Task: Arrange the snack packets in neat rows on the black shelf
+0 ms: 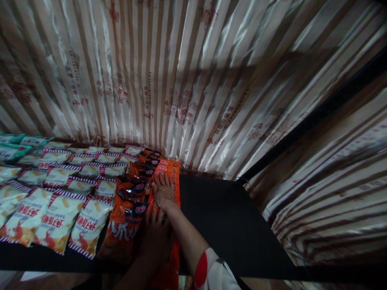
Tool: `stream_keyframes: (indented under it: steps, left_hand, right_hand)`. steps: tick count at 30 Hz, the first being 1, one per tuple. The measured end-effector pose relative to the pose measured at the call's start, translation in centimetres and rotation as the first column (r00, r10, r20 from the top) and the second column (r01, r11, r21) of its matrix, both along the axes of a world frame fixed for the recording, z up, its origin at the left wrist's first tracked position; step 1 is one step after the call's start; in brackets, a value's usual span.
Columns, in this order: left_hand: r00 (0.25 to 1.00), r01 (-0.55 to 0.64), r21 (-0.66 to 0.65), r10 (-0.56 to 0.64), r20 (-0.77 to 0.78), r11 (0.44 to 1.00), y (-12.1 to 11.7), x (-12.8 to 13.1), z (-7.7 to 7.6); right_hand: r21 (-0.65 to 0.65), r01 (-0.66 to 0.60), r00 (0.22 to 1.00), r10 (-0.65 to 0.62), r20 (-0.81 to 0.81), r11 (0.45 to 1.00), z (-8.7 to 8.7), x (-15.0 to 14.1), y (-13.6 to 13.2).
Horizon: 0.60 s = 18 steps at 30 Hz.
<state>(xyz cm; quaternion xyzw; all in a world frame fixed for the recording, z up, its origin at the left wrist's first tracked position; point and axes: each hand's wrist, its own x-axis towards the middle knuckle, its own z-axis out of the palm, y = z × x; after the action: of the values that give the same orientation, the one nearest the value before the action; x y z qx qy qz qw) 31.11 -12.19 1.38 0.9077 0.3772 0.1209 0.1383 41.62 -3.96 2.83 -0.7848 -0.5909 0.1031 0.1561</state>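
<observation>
My right hand (163, 192) lies flat on a row of bright orange packets (176, 177), its fingers stretched toward the back. Closer to the front edge, my left hand (157, 235) rests palm down on the same orange row, fingers extended; it is in shadow and partly dark. Just left of both hands runs a column of orange-and-black snack bags (122, 229). Their tops tilt toward the back and overlap. What lies under my palms is hidden.
Rows of white snack bags (59, 217) with striped edges fill the left, with green bags (13, 151) at the far left back. Black shelf surface (217, 217) extends right of the orange packets. Striped printed curtain (181, 80) hangs behind; a dark pole (290, 137) slants at the right.
</observation>
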Motion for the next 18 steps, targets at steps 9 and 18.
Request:
stream_keyframes:
  steps: [9, 18]
  left_hand:
    - [1.000, -0.010, -0.033, 0.010, 0.003, 0.999, -0.12, 0.15, 0.36]
    - [0.998, -0.013, -0.018, 0.011, -0.069, 1.000, -0.19, 0.32, 1.04]
  right_hand:
    - [-0.045, -0.028, 0.999, 0.030, 0.025, 0.999, -0.10, 0.36, 0.08]
    - [-0.099, -0.038, 0.996, 0.046, 0.078, 0.994, -0.10, 0.46, 0.18]
